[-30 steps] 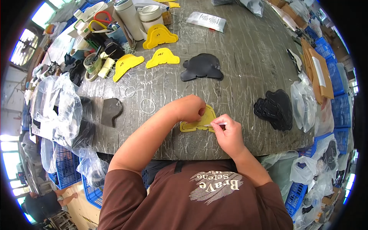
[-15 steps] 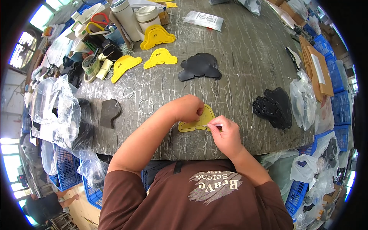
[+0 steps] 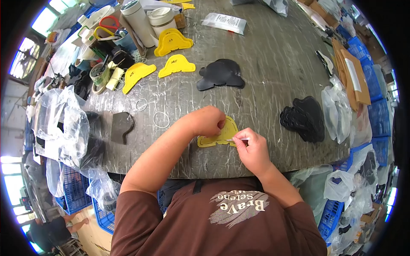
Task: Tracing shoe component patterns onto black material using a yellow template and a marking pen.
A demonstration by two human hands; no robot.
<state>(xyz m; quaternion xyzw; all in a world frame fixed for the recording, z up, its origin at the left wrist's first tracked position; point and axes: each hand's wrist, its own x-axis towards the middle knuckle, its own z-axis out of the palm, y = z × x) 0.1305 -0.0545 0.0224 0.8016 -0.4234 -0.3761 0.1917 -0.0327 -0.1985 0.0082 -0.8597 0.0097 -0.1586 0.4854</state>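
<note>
A yellow template (image 3: 231, 127) with a rounded top and notched lower edge lies flat on the table before me. My left hand (image 3: 210, 121) presses down on its left part, fingers curled and closed against it. In my right hand (image 3: 252, 147) a slim, pale pen (image 3: 233, 140) is pinched between thumb and fingers. The pen's tip meets the template's lower edge near the notches. Whether anything lies beneath the template I cannot tell. Beyond my hands rests a black cut piece (image 3: 221, 74), and to the right is a stack of similar black pieces (image 3: 303, 119).
More yellow templates (image 3: 177, 65) lie at the far left, by a white tumbler (image 3: 139, 23) and cups of tools. Two thin rings (image 3: 161, 120) and a dark cut piece (image 3: 122, 127) sit left of my arm. Plastic bags (image 3: 337, 113) and blue baskets (image 3: 380, 115) line the right side.
The pen tip has shifted slightly along the template's lower edge. My left hand stays pressed on the template. The whole view has moved a little.
</note>
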